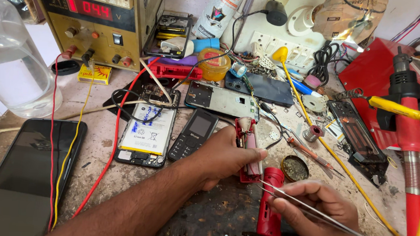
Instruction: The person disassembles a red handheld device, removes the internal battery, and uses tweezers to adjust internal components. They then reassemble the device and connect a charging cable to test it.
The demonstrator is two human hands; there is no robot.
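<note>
My left hand [224, 156] grips a small red device [248, 148] with its casing off, showing a pale battery cell and a circuit end at the top. It rests at the middle of the workbench. My right hand [320, 211] holds metal tweezers [284, 194], their tips pointing left toward the lower end of the red device. A separate red shell piece [269, 207] lies just below the tweezers, partly under my right hand.
A keypad phone [193, 134], an opened smartphone with white battery [148, 133] and a dark phone [21, 173] lie to the left. A power supply [93, 16] stands behind. A round tin [294, 168], a red hot-air tool [410, 139], yellow cable and loose parts crowd the right.
</note>
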